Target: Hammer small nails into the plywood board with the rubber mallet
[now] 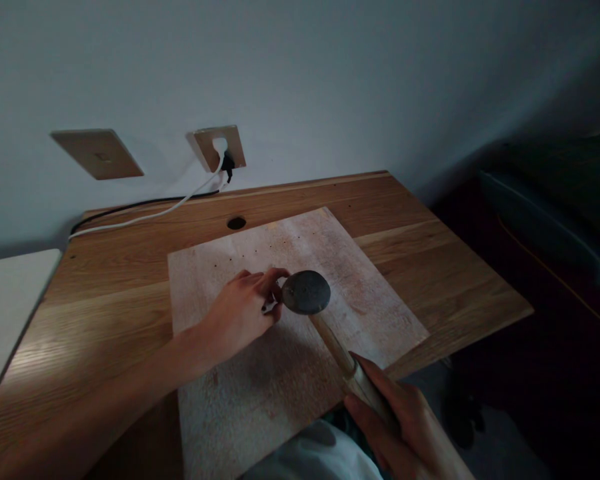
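Observation:
My right hand (400, 420) is wrapped round the handle of a hammer (307, 292). The hammer has a dark round head and a pale handle, and it points away from me over a whitish wooden board (220, 413). My left hand (247, 303) rests on the board just left of the hammer head, its fingers curled and pinched together. A small dark, shiny bit shows at those fingers, too small to name; the hammer head hides part of the fingertips. Beyond the hand, a row of several small dark dots (255, 251) runs across the board.
The board lies on a wooden table (420, 267) with a cable hole (237, 223) near the wall. White and black cables (150, 216) run from a wall socket (220, 148). A white panel (10, 307) stands at the left, and dark furniture (550, 220) at the right.

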### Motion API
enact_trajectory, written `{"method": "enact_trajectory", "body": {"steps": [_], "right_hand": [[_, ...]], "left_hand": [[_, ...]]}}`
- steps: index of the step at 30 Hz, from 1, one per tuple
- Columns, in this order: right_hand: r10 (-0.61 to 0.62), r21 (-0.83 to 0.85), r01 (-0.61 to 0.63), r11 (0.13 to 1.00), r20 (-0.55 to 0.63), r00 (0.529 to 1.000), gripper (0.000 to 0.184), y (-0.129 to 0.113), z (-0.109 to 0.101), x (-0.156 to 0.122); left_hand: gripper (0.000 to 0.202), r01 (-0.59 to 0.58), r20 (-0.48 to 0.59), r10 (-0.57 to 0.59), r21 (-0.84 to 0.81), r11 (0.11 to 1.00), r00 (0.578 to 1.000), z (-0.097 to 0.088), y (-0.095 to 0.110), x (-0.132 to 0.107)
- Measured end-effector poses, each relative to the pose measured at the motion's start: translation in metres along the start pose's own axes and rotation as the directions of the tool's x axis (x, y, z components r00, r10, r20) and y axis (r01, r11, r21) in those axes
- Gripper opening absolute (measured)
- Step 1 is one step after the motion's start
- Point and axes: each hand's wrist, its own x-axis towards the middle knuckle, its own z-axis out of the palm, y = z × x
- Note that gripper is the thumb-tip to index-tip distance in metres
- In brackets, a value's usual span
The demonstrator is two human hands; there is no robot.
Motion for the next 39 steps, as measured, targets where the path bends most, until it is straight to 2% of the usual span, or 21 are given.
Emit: {"method": "enact_trajectory", "body": {"steps": [6,11,19,25,31,39], "right_hand": [[0.027,0.060,-0.029,0.998,0.034,0.999,0.061,-0.0014,-0.0001,0.0002],[0.039,0.097,-0.042,0.994,0.036,0.999,0.062,-0.0039,0.0009,0.0000],[0.067,0.077,-0.068,0.995,0.017,0.998,0.065,-0.0027,-0.0014,-0.0015],[0.064,0.072,-0.061,0.995,-0.027,0.998,0.068,-0.0031,-0.0006,-0.0022],[0.076,0.073,-0.078,0.994,0.027,0.997,0.065,-0.0021,-0.0011,-0.0017],[0.064,0.026,-0.064,0.998,-0.035,0.997,0.062,0.0011,-0.0004,-0.0039]], "left_hand": [[0.045,-0.008,-0.008,0.009,0.009,1.000,1.000,0.0020,-0.0031,0.0000],[0.046,0.036,-0.029,-0.037,-0.018,0.999,0.999,-0.0044,-0.0074,0.0002],[0.035,0.037,0.042,-0.036,-0.029,0.999,0.998,-0.0061,-0.0043,0.0003],[0.043,0.053,0.067,-0.053,-0.002,0.999,0.996,-0.0070,-0.0028,0.0009],[0.040,0.026,0.057,-0.026,-0.003,1.000,0.998,-0.0055,-0.0030,-0.0008],[0.046,0.003,0.030,-0.003,0.000,1.000,1.000,-0.0031,-0.0029,-0.0008]]}}
